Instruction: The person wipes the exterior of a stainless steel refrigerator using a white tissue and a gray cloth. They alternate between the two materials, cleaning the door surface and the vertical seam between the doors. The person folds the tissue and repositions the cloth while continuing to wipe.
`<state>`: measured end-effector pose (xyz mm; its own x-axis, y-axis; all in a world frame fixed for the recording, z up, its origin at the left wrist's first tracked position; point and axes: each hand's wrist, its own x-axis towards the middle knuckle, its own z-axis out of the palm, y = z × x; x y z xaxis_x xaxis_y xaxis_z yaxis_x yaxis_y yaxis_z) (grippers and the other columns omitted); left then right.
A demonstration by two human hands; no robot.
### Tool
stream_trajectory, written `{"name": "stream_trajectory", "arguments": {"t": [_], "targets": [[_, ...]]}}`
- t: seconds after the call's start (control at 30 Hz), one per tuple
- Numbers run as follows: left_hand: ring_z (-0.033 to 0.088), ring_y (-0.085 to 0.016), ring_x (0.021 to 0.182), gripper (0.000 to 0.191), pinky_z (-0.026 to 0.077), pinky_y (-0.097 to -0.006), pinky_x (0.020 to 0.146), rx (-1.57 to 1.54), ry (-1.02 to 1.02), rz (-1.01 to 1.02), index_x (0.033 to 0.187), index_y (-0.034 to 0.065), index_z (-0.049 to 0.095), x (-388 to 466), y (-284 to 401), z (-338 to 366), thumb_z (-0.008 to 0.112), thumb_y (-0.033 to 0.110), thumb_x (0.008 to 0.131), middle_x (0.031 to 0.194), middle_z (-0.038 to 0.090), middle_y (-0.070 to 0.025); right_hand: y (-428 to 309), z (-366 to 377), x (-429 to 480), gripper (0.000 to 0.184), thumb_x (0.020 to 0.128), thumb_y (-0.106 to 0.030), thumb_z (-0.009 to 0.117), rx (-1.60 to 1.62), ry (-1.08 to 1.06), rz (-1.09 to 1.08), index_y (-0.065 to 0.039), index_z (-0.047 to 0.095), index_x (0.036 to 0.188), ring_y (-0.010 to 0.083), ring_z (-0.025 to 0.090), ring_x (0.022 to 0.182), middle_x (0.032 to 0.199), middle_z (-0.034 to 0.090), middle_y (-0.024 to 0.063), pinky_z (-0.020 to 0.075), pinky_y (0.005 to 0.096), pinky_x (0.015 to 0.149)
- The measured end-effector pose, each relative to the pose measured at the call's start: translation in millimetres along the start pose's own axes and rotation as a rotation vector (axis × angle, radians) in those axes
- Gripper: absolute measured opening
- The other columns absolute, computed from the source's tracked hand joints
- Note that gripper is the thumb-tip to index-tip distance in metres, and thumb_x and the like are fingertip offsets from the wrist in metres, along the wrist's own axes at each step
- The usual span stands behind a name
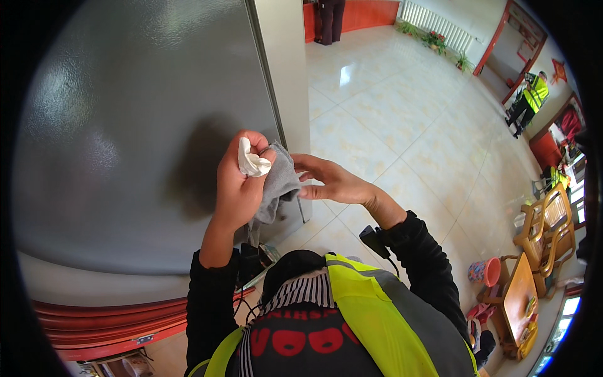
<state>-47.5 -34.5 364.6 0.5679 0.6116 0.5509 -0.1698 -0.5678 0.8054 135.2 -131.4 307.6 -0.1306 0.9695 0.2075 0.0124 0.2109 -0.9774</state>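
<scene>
My left hand [241,186] is closed around a grey cloth [279,176], and a crumpled white tissue [253,161] sticks out between its thumb and fingers. The cloth hangs in loose folds on the right of that hand. My right hand [337,181] is at the cloth's right edge, thumb and fingers apart; some of its fingertips are hidden behind the cloth. Both hands are in front of the grey side panel [141,155] of a tall appliance, apparently a refrigerator. A dark seam separates the panel from a pale front edge [282,70].
Pale floor tiles [400,118] stretch right. Potted plants [434,41] line a radiator [438,23]. A person in a yellow vest [530,99] stands by a doorway; another person's legs [331,21] show above. Wooden chairs [546,231], a table [520,297] and a bucket [484,272] are lower right.
</scene>
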Motion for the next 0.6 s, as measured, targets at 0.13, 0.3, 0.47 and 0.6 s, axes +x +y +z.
{"name": "stream_trajectory", "arguments": {"t": [0.13, 0.3, 0.47, 0.6], "targets": [[0.045, -0.01, 0.071, 0.012, 0.041, -0.0232, 0.066, 0.101, -0.067, -0.029, 0.092, 0.0029, 0.05, -2, 4, -8, 0.059, -0.003, 0.088, 0.078, 0.049, -0.0014, -1, 0, 2, 0.047, 0.085, -0.019, 0.077, -0.109, -0.026, 0.024, -0.001, 0.056, 0.122, 0.0126, 0.053, 0.098, 0.113, 0.057, 0.0035, 0.0441, 0.0282, 0.09], [0.053, -0.012, 0.074, 0.015, 0.046, -0.0236, 0.072, 0.229, -0.004, -0.026, 0.095, 0.0018, 0.049, -15, -3, -18, 0.054, -0.009, 0.087, 0.079, 0.056, -0.0069, 7, -5, 1, 0.018, 0.084, -0.005, 0.076, 0.108, 0.135, 0.007, -0.003, 0.06, 0.093, 0.0058, 0.053, 0.085, 0.092, 0.059, -0.0036, 0.0455, 0.0221, 0.079], [0.061, -0.017, 0.076, 0.028, 0.048, -0.0258, 0.072, 0.256, -0.002, 0.01, 0.101, 0.0034, 0.048, -27, -16, -18, 0.05, -0.014, 0.079, 0.084, 0.063, -0.0083, 9, -8, -5, 0.016, 0.087, -0.004, 0.073, -0.007, 0.252, -0.022, -0.005, 0.056, 0.087, 0.0048, 0.05, 0.079, 0.084, 0.056, -0.0045, 0.0444, 0.021, 0.072], [0.067, -0.027, 0.076, 0.039, 0.051, -0.0292, 0.072, 0.472, 0.05, 0.109, 0.105, 0.0074, 0.05, -33, -29, -16, 0.049, -0.014, 0.072, 0.088, 0.069, -0.006, 5, -7, -12, 0.018, 0.086, -0.003, 0.072, -0.211, 0.328, -0.071, -0.005, 0.054, 0.086, 0.0056, 0.045, 0.074, 0.081, 0.051, -0.0039, 0.0421, 0.0211, 0.067]]}}
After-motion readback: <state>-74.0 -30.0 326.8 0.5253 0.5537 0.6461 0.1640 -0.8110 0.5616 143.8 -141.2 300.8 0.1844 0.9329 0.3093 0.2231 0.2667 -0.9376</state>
